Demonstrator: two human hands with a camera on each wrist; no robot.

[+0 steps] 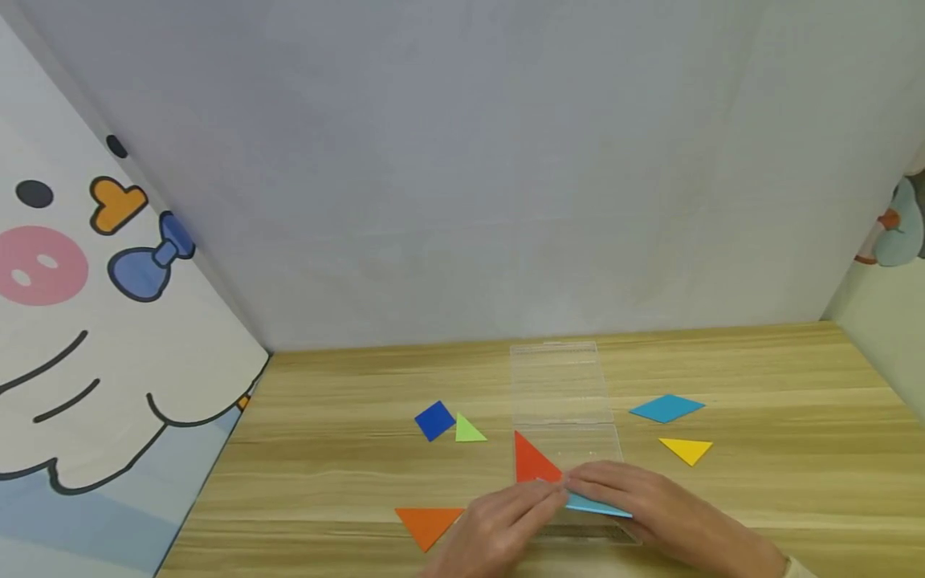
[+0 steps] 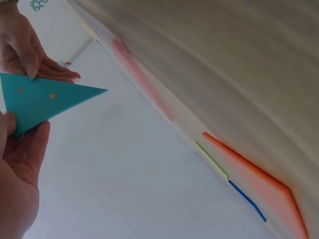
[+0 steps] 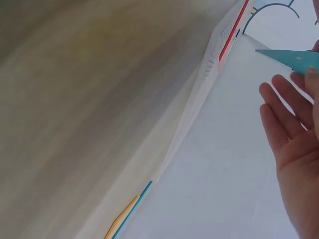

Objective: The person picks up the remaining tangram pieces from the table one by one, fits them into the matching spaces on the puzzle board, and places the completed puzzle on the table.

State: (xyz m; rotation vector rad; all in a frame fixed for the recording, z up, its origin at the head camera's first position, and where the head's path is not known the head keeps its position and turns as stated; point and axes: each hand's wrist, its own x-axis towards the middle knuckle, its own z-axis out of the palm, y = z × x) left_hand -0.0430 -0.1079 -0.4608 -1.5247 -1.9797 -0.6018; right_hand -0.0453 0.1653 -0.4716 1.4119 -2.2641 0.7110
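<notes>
Both hands hold a light blue triangle tile [image 2: 45,99] between them, above the near part of a clear plastic case [image 1: 552,381]. The left hand [image 1: 499,526] pinches one corner of it between thumb and fingers. On the other side, the right hand [image 1: 650,502] has its thumb on the tile's face, its fingers behind and stretched out in the right wrist view. Two small round dots show on the tile's face in the left wrist view. A red triangle tile [image 1: 533,461] lies at the case, just beyond the left fingertips.
Left of the case lie a dark blue square [image 1: 435,421], a light green triangle [image 1: 468,430] and an orange triangle [image 1: 428,526]. To its right are a blue parallelogram [image 1: 666,408] and a yellow triangle [image 1: 686,449]. A pale wall [image 1: 506,177] rises behind the wooden table [image 1: 325,449].
</notes>
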